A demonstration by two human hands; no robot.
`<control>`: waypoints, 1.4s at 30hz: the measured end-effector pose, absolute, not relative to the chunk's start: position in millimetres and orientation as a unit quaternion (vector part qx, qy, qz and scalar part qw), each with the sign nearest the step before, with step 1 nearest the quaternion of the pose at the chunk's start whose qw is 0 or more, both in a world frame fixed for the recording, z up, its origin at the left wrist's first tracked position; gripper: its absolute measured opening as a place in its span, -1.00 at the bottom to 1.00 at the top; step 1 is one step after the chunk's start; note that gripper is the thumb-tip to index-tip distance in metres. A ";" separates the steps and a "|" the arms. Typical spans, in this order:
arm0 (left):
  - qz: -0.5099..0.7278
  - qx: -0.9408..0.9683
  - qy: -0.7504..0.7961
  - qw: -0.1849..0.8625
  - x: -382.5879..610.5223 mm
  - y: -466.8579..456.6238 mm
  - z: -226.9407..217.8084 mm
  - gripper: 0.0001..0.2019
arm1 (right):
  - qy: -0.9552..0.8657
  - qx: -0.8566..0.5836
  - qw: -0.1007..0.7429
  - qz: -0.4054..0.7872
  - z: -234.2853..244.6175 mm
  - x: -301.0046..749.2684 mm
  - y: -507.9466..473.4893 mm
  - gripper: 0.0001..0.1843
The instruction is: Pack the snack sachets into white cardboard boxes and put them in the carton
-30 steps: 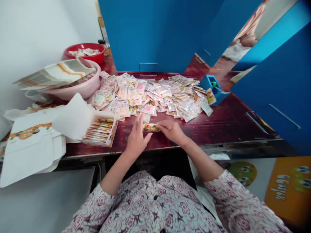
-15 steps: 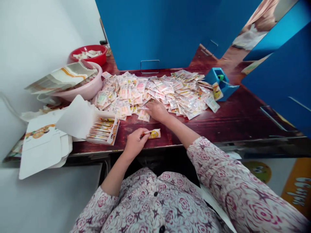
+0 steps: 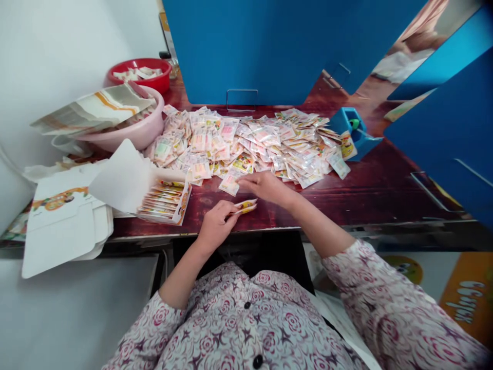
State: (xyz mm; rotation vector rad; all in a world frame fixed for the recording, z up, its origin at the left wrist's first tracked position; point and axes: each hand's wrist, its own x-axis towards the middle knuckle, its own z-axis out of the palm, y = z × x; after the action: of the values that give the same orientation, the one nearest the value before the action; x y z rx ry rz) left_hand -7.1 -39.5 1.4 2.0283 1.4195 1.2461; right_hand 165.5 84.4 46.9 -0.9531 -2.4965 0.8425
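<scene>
My left hand (image 3: 215, 224) is shut on a small yellow printed packet (image 3: 245, 206), which sticks out to the right of its fingers and looks slightly bent. My right hand (image 3: 265, 187) hovers just above and beyond that packet, with its fingers together and pointing left, and shows nothing held. Its fingertips are close to a loose clear sachet (image 3: 230, 184) on the table. Beyond both hands spreads a large, jumbled layer of clear printed sachets (image 3: 246, 146).
To the left stands an open carton (image 3: 164, 203) with rows of packets, beside flat white cartons (image 3: 63, 231). A pink basin (image 3: 142, 133) and a red bowl (image 3: 138, 82) sit at the back left. Blue panels (image 3: 269, 51) rise behind the dark red table (image 3: 377, 192), with a blue holder (image 3: 352, 131) at its right.
My right hand has moved back from the sachets toward the yellow packet, nearer my left hand. My left hand still grips the packet, and the view has shifted slightly.
</scene>
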 end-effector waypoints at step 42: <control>0.412 0.710 0.518 0.240 0.5 -31.2 7.3 -0.93 | -0.779 -0.454 0.415 0.122 52.0 213.2 114.7 -0.67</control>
State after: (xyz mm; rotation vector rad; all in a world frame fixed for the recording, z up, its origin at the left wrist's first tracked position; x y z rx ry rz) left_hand 0.5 -31.2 7.3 1.9437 1.4167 1.1273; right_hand 213.2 114.7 52.0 -1.1404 -1.9575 0.3072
